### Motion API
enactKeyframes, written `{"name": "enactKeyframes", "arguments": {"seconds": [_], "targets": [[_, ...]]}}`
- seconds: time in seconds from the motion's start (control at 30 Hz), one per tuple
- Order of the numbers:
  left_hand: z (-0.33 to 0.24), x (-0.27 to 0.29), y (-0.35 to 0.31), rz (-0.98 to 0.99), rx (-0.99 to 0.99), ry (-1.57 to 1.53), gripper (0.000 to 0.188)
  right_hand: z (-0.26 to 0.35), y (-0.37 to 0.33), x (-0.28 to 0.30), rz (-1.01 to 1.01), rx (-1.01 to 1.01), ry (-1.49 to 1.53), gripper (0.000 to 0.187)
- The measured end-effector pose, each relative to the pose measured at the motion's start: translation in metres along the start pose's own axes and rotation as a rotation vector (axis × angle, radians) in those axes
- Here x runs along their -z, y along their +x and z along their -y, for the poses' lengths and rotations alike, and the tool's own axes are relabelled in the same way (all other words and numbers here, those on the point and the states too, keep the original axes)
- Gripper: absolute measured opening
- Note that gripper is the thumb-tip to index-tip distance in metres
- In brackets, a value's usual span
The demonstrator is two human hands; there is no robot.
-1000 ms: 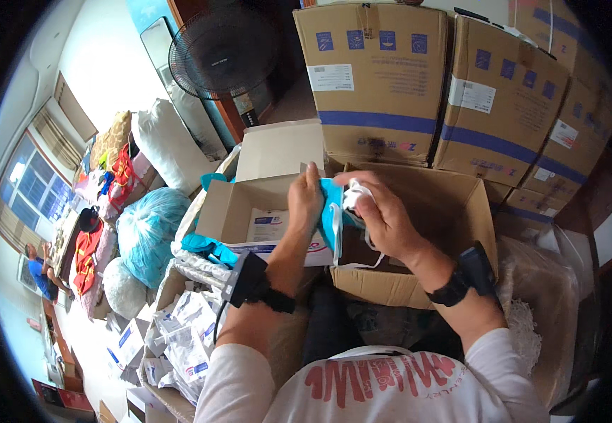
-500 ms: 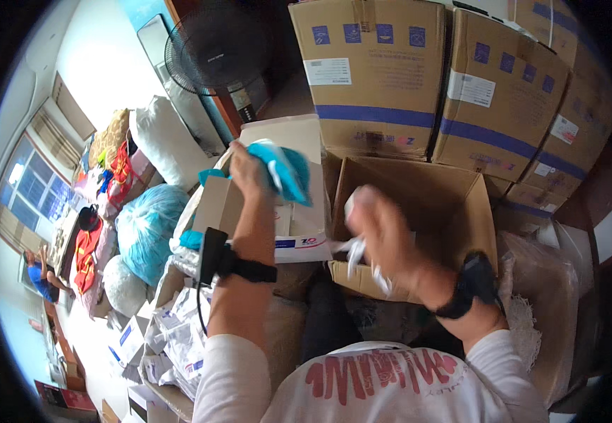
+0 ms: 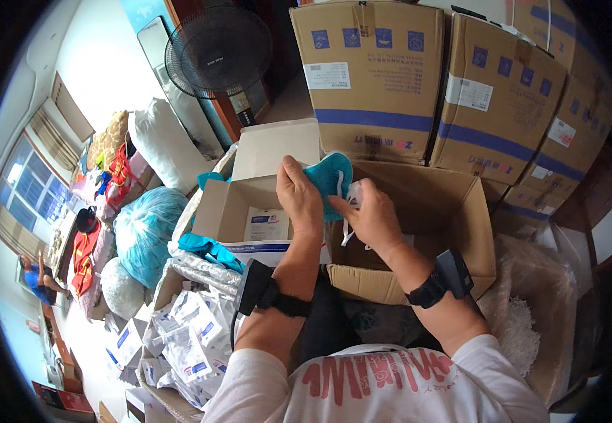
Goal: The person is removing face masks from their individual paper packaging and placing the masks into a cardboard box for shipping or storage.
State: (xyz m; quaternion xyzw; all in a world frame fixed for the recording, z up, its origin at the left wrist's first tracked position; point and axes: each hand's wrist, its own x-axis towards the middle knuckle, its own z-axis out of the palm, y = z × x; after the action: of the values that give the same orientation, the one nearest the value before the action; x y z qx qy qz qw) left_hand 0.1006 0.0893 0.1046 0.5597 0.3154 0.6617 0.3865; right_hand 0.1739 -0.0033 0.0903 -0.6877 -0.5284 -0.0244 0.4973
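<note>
In my left hand (image 3: 300,199) is a curved teal fabric piece (image 3: 329,182); the fingers are partly hidden behind it. My right hand (image 3: 374,220) is closed on white straps (image 3: 348,233) beside the teal piece, above the left edge of an open brown cardboard box (image 3: 369,282). Under my left hand stands a white carton (image 3: 277,149) with its flaps up and a flat white packet (image 3: 265,224) inside. More teal fabric pieces (image 3: 211,250) lie in the lined box to the left of that carton.
Tall brown cartons (image 3: 373,92) stand along the far side. White packets (image 3: 193,331) fill a box at lower left. Left of the boxes are a blue bag (image 3: 147,225) and a white one (image 3: 124,285). A black fan (image 3: 218,53) stands behind; another person (image 3: 38,278) is far left.
My left hand has moved right and slightly down with the teal fabric piece. My right hand has turned and come close beside it, still with the white straps.
</note>
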Motion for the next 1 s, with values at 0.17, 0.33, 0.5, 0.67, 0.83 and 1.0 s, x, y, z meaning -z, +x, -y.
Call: {"name": "enactKeyframes", "arguments": {"seconds": [0.17,0.33,0.5,0.67,0.83,1.0], "targets": [[0.007,0.007,-0.006,0.019,0.256,-0.200,0.041,-0.014,-0.001,-0.002,0.086,-0.061,-0.031,0.034],[0.005,0.009,-0.021,0.126,0.492,-0.436,0.041,-0.022,0.003,-0.015,0.249,-0.206,0.329,0.025],[0.025,0.021,-0.020,0.159,0.517,-0.421,0.041,-0.027,0.002,-0.013,0.507,-0.370,0.645,0.020],[0.026,0.032,-0.013,0.018,0.515,-0.398,0.041,-0.010,0.001,-0.008,0.329,-0.550,1.224,0.019],[0.034,0.044,-0.002,-0.066,0.323,-0.244,0.042,-0.011,-0.007,-0.008,0.504,-0.329,0.545,0.016],[0.037,0.051,-0.009,0.079,0.344,-0.085,0.040,0.031,-0.008,0.005,0.258,0.405,-0.065,0.015]]}}
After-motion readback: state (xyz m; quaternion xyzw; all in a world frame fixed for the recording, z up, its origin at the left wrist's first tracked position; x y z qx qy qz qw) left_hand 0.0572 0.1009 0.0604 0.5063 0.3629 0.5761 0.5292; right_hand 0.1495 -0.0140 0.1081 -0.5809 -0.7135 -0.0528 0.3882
